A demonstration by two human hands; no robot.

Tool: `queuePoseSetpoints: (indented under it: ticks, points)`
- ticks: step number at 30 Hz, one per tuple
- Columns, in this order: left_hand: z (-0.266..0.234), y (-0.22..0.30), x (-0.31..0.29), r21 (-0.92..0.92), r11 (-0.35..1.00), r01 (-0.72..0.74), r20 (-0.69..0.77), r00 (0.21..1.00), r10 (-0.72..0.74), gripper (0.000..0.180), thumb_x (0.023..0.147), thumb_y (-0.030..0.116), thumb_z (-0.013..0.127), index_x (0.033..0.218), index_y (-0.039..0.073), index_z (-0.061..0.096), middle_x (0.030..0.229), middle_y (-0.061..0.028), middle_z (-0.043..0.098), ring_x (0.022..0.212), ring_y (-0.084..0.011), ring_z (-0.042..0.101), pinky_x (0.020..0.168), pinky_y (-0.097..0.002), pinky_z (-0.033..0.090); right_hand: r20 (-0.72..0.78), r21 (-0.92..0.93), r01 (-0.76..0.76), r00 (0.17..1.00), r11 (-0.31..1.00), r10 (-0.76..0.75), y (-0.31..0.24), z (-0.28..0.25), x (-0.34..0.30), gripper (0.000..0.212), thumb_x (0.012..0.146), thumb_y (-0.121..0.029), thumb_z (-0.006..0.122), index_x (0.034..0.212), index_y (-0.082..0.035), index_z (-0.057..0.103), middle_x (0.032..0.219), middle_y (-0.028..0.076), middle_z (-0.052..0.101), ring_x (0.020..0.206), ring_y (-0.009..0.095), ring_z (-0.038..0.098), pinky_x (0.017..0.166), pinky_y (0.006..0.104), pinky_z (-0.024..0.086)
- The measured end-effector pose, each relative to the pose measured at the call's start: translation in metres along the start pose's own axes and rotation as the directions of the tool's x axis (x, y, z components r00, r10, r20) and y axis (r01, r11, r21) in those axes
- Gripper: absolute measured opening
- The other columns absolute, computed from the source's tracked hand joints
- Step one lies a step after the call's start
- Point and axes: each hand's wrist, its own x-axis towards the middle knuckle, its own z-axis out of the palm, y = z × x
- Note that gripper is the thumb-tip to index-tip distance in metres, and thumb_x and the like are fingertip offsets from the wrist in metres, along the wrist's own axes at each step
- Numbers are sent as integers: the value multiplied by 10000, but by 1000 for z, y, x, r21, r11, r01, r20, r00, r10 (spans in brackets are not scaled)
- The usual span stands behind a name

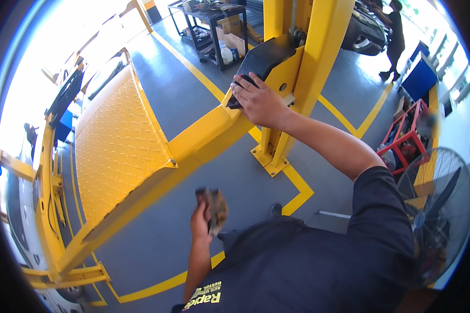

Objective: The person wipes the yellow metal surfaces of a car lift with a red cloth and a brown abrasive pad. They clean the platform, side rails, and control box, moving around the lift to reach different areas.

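Observation:
My right hand (259, 103) is stretched forward onto the low end of a black cover (266, 60) fixed to a yellow lift's crossbeam (209, 128). Its fingers bend over a dark piece against that end; whether this is a separate pad or cloth or part of the cover, I cannot make out. Lower down, beside my body, my left hand (199, 221) is closed around a crumpled, stained brown-grey rag (218, 208). The rag is blurred and dark along its upper edge. It hangs in the air, apart from the beam.
A yellow tread-plate ramp (120, 135) adjoins the beam on the left. The yellow post (318, 57) rises ahead from a bolted base. A fan (436, 203) and red rack (406, 138) stand at right. Behind are a black cart (214, 21) and another person (395, 39) beside a vehicle.

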Motion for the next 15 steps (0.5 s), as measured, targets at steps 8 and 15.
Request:
queuePoseSetpoints:
  ticks: [8, 15]
  points:
    - [180, 74, 84, 867, -465, -178, 487, 498, 718, 570, 1096, 359, 542, 1584, 65, 502, 1674, -142, 443, 1568, -362, 337, 1272, -553, 240, 20, -245, -330, 938, 911, 345, 87, -61, 20, 464, 1070, -260, 494, 1389, 15, 690, 1496, 172, 645, 1550, 336, 439, 1288, 543, 279]
    - [192, 66, 140, 832, -555, -12, 415, 676, 609, 681, 1095, 487, 487, 1648, 97, 411, 1746, -109, 334, 1614, -395, 237, 1297, -635, 137, -336, 261, -302, 862, 917, 379, 86, -20, -6, 461, 1038, -341, 641, 1438, -110, 659, 1578, 114, 565, 1525, 334, 436, 1251, 533, 329]
